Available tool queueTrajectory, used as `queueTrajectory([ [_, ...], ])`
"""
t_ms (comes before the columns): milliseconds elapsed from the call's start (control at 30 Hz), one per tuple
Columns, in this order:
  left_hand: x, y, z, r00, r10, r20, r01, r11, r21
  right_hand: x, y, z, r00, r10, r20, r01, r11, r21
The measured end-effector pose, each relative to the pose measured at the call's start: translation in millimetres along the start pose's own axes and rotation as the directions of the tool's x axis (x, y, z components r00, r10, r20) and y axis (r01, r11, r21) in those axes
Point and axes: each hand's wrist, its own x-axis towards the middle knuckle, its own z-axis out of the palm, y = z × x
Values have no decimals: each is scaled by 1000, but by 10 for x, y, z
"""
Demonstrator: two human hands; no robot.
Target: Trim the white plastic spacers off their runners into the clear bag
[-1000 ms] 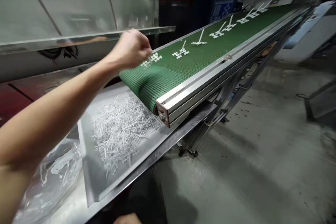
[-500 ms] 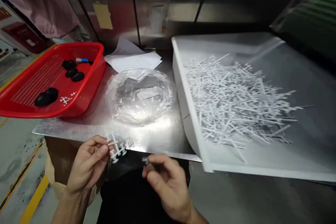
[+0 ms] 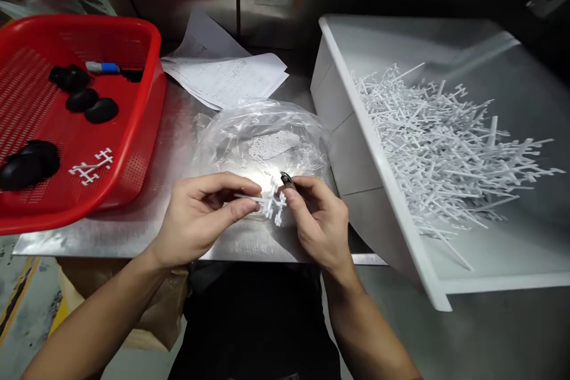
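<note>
Between thumb and fingers, my left hand [image 3: 207, 214] pinches the stem of a branching white plastic piece [image 3: 272, 203]. Close to the piece's right side, my right hand [image 3: 321, 219] is closed on a small dark metal tool [image 3: 287, 179], whose tip points up and left; most of it is hidden by the fingers. Just beyond both hands lies a clear plastic bag [image 3: 218, 136] with many tiny white bits [image 3: 274, 145] in it. A large white bin [image 3: 378, 154] on the right holds a heap of similar branching white pieces [image 3: 445, 154].
On the left stands a red basket [image 3: 149, 107] with black rounded objects [image 3: 101, 110], a blue-banded marker [image 3: 103, 67] and a white branched piece [image 3: 91, 167]. Printed papers [image 3: 240, 77] lie behind the bag. Below the metal table's edge [image 3: 40, 244] is a brown bag [image 3: 164, 309].
Both hands have moved up and in over the table, bringing the white piece and the tool together in front of the bag. The view has shifted closer to the table.
</note>
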Motion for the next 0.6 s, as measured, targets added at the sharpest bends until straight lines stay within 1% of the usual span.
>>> queueTrajectory([
  [67,74,-33,42,996,78,51,-84,987,135,-17,-7,-28,998,53,-25,-49,990,129],
  [133,125,-113,56,980,152,128,-184,939,290,1,-20,-51,995,99,-15,-93,965,245],
  [200,148,-220,48,954,200,225,-281,857,431,31,-32,-76,990,140,33,-143,939,312],
  [300,136,-356,27,919,217,331,-377,730,570,70,-50,-117,976,191,109,-217,918,333],
  [367,120,-400,21,912,211,351,-396,675,622,92,-71,-145,965,215,152,-255,907,337],
  [467,110,-410,20,928,178,327,-360,652,667,133,-129,-179,956,218,195,-270,914,301],
  [600,112,-400,13,934,173,311,-343,672,656,186,-195,-204,973,154,174,-186,964,192],
])
